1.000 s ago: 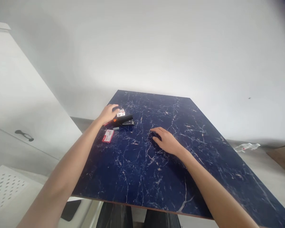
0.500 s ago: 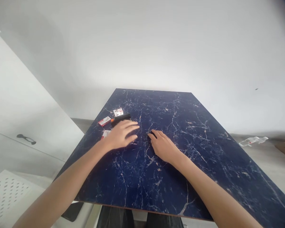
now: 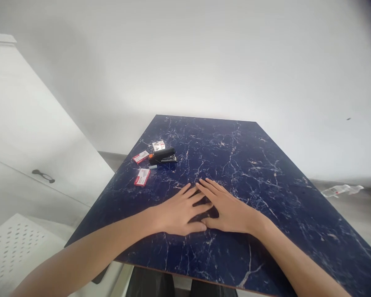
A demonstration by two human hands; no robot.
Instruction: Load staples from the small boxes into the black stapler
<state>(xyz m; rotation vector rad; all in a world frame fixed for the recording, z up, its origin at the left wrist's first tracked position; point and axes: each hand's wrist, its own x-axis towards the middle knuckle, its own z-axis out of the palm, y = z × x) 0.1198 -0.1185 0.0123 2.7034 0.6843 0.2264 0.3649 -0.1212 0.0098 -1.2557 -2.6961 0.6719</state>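
- The black stapler (image 3: 162, 155) had orange at its left end.
- Its long axis ran crosswise, mouth rightward.
- It lay near the marbled tabletop's (image 3: 216, 256) left edge.
- Your left hand (image 3: 181, 212) and right hand (image 3: 230, 208), fingers extended, overlapped, holding nothing.

Tons of room to sweep over the bench (image 3: 250, 173) right of centre; stapler (image 3: 162, 156) plus small boxes (image 3: 142, 177) clog the middle left.

Blk stapler (image 3: 162, 155) lying crosswise; 2 red/wht boxes (image 3: 142, 177) to L, wht box (image 3: 158, 145) behind.
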